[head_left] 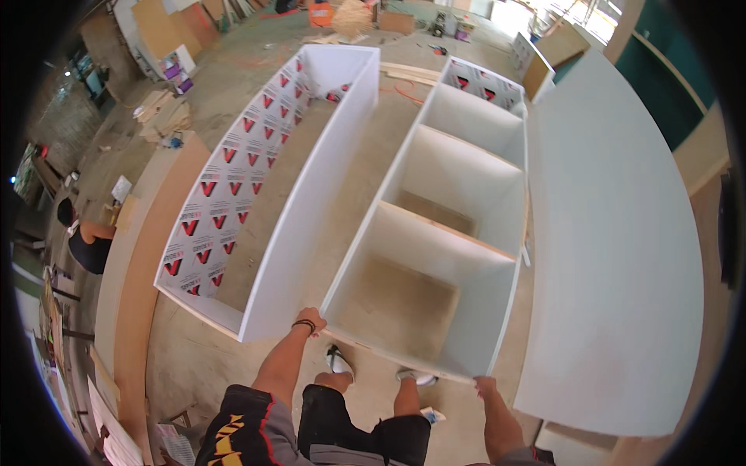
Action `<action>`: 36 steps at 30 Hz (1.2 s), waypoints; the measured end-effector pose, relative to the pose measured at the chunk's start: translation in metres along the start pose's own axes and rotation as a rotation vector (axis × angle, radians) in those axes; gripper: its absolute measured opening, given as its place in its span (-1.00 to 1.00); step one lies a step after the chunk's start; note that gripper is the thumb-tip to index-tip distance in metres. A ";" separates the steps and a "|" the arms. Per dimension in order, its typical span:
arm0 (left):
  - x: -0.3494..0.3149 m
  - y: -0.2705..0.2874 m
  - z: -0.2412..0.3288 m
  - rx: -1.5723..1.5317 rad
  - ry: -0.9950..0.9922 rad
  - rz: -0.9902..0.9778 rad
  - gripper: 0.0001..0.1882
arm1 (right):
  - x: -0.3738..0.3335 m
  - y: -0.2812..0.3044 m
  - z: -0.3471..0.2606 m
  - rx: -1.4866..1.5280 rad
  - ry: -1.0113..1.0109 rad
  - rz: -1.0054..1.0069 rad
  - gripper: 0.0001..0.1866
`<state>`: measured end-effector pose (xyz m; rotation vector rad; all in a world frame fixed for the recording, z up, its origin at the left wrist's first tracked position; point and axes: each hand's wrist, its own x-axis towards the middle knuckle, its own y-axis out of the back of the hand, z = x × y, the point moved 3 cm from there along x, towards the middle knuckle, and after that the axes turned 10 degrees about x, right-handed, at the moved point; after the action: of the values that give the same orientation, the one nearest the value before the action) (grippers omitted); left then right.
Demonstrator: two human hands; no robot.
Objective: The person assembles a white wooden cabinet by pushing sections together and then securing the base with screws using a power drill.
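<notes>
Wood pieces [165, 116], an orange container [319, 15].

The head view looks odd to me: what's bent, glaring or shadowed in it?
In the head view, black surrounds a rounded image, and the big white panel seems bowed along its outer edge; also there, glare washes out the bright opening at top right, and soft shade dims the floor inside the divided cabinet.

Black red-edged sleeve [250, 412], black shorts [326, 418], dark bracelet [306, 323]

Your divided cabinet frame [435, 242] is mostly white; left of it, the undivided cabinet frame [233, 177] repeats red-and-black emblems on white inside.
</notes>
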<state>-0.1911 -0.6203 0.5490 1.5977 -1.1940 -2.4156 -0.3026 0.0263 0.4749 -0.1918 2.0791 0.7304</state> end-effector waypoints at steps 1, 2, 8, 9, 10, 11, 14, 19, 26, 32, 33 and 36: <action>0.002 0.009 -0.011 0.020 0.010 0.002 -0.69 | -0.003 -0.017 0.002 0.054 -0.018 0.015 -0.74; 0.006 0.015 -0.022 0.042 0.020 0.005 -0.67 | -0.006 -0.036 0.004 0.111 -0.037 0.029 -0.75; 0.042 0.030 -0.085 0.069 0.039 0.019 -0.66 | -0.021 -0.117 -0.001 0.198 -0.210 0.164 -0.78; 0.047 0.031 -0.091 0.071 0.040 0.021 -0.66 | -0.026 -0.126 -0.003 0.248 -0.208 0.193 -0.77; 0.053 0.032 -0.096 0.081 0.043 0.022 -0.65 | -0.027 -0.133 -0.006 0.241 -0.213 0.190 -0.77; 0.059 0.032 -0.100 0.091 0.047 0.023 -0.65 | -0.030 -0.141 -0.009 0.235 -0.218 0.186 -0.77; 0.071 0.027 -0.108 0.102 0.063 0.013 -0.64 | -0.033 -0.154 -0.008 0.235 -0.237 0.195 -0.76; 0.090 0.014 -0.118 0.176 0.025 0.024 -0.66 | -0.024 -0.158 0.006 0.203 -0.226 0.215 -0.74; 0.106 0.011 -0.118 0.175 0.062 0.029 -0.64 | -0.005 -0.165 0.011 0.222 -0.158 0.196 -0.73; 0.105 -0.003 -0.107 0.229 0.115 0.116 -0.53 | 0.005 -0.158 0.032 0.232 -0.157 0.293 -0.69; 0.106 -0.007 -0.094 0.227 0.125 0.146 -0.45 | 0.009 -0.146 0.038 0.251 -0.148 0.330 -0.68; 0.073 -0.011 -0.099 0.057 0.298 0.258 -0.18 | -0.025 -0.151 0.007 0.218 -0.324 0.148 -0.59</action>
<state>-0.1439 -0.6987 0.4666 1.6284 -1.3251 -1.9271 -0.2229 -0.0961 0.4272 0.1930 1.8558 0.5727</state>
